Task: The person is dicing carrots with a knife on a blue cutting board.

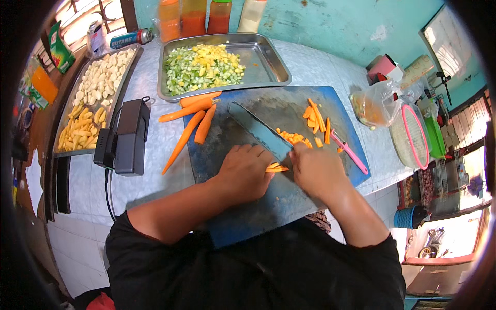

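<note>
My right hand grips a large kitchen knife, its broad blade pointing away to the upper left over the cutting board. Close to the blade's near end, my left hand presses a few carrot sticks against the board with curled fingers. Diced carrot lies just beyond the blade. Further right are thicker carrot pieces and a pink-handled peeler. Several whole peeled carrots rest at the board's left edge, some partly on the tiled table.
Behind the board stands a metal tray of diced vegetables. At left are a tray of garlic cloves and yellow finger-shaped pieces, and a black device with a cable. Sauce bottles line the wall. A plastic bag and pink-rimmed basket sit right.
</note>
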Demonstrator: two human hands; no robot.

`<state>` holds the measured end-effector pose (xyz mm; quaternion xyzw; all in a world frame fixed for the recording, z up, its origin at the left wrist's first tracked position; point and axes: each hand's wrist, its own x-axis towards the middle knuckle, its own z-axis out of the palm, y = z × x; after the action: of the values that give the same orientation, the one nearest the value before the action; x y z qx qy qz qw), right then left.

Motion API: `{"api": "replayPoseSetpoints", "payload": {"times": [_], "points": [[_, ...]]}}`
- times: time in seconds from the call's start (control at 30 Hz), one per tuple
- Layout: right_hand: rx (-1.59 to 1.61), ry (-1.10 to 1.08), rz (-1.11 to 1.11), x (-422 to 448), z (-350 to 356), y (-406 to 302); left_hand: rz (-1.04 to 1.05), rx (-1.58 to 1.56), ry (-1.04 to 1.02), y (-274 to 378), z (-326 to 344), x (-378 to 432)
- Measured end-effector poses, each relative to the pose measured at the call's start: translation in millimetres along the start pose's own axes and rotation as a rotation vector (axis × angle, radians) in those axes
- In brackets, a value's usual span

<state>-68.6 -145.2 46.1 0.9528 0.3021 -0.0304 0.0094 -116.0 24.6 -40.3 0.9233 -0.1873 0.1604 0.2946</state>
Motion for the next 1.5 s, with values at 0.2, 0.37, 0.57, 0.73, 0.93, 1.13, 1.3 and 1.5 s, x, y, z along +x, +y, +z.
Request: {"api": "replayPoseSetpoints", "payload": {"times": [0.2,0.37,0.57,0.73,0.93,1.13,1.3,1.5], "points": [[-0.103,-0.079,-0.048,2,-29,-3,-0.015,0.117,0.049,3,-3,-3],[-0.073,-0.042,0.0,-17,-17,5,0.049,0.107,0.064,8,-10,1],[-0.034,-0.038,0.028,-18,-11,8,0.118,0.026,0.051,3,-6,2],[-0.048,-0.059,0.018,-18,-16,8,0.081,-0.034,0.035,-1,1,2],[-0.058,-0.039,0.034,-22,-2,-1,0.057,-0.15,0.122,-6,4,4],[0.045,0.018,-0.025,2,12,-6,0.06,-0.067,0.064,-9,1,4],[-0.003,-0.064,-0.045,13,-5,8,0.025,-0.004,0.106,-1,0,3],[-0.108,-0.085,-0.077,2,-17,11,-0.026,0.102,0.19,-11,5,4]]}}
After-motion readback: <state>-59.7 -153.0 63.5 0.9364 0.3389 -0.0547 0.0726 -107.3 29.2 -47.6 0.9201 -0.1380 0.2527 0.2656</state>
